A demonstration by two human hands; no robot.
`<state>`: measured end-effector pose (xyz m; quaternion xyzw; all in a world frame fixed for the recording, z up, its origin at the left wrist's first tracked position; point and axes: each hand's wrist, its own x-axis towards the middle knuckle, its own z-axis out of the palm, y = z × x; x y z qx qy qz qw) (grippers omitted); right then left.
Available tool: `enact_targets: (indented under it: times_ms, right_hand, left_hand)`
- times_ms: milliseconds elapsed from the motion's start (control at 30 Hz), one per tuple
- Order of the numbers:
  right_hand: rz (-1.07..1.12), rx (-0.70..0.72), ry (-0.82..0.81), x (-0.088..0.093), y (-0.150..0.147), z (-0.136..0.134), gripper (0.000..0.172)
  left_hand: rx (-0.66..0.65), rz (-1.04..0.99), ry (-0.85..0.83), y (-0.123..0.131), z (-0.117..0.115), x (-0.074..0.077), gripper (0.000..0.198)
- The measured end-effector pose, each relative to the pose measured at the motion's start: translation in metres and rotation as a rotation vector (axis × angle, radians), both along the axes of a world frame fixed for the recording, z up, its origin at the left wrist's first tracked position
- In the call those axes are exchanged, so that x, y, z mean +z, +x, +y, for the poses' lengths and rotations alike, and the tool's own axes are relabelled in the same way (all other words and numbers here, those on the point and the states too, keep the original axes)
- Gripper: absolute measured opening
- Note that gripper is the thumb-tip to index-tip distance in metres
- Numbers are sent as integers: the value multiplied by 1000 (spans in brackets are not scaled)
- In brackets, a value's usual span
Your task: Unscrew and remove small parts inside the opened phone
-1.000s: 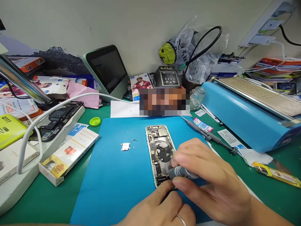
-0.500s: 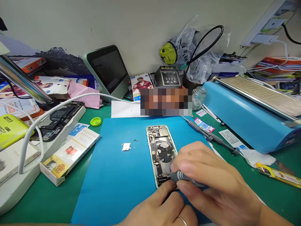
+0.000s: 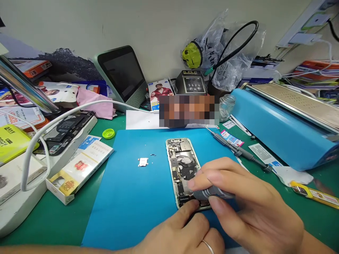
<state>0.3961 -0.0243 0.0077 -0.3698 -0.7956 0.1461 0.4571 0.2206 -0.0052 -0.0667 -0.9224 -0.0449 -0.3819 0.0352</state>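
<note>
An opened smartphone [image 3: 182, 165] with bare circuit boards and metal parts lies on the blue mat [image 3: 124, 197]. My left hand [image 3: 182, 229] is at its lower end, index fingertip pressed on the phone and the other fingers curled; a ring is on one finger. My right hand [image 3: 243, 201] grips a grey screwdriver [image 3: 212, 192] by its ridged handle between thumb and fingers, over the phone's lower part. The screwdriver's tip is hidden. Left of the phone lie a small silver metal plate [image 3: 143, 162] and tiny dark pieces [image 3: 153, 155].
A second grey screwdriver [image 3: 238, 150] lies right of the phone, before a blue machine [image 3: 280, 130]. A yellow cutter [image 3: 315, 194] is at the right. Leftward are a small carton [image 3: 82, 169], a green lid [image 3: 108, 133] and a white cable [image 3: 71, 107]. A glass jar [image 3: 227, 107] stands behind.
The view has shifted slightly. My right thumb has moved a little right along the screwdriver, whose handle shows more. My left index finger stays on the phone's lower end.
</note>
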Motion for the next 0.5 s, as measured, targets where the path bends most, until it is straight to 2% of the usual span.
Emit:
enact_targets:
  times_ms: [133, 500]
  right_hand:
    - [0, 4, -5, -2, 0, 1, 71]
    - [-96, 0, -23, -4, 2, -3, 75]
  left_hand:
    - [-20, 49, -5, -1, 0, -1, 28]
    - [-12, -57, -93, 0, 1, 2, 29]
